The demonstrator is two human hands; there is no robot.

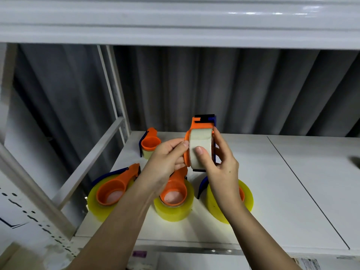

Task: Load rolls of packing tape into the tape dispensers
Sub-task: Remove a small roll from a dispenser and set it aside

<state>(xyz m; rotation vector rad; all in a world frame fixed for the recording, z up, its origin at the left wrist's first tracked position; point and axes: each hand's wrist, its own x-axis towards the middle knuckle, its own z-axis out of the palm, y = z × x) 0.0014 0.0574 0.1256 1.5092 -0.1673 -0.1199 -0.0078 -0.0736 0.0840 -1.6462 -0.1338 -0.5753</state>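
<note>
Tape dispenser (pixel 202 125), orange and blue, carrying a pale tape roll (pixel 200 147), is held above the white shelf (pixel 282 182). Left hand (pixel 167 162) grips its orange side; right hand (pixel 220 162) grips the opposite side, thumb pressed on the roll face. Below the grip, three loaded yellow rolls (pixel 173 209) lie on the shelf.

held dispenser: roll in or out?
In. The pale tape roll sits on the orange dispenser, held between the left hand and right hand.
</note>
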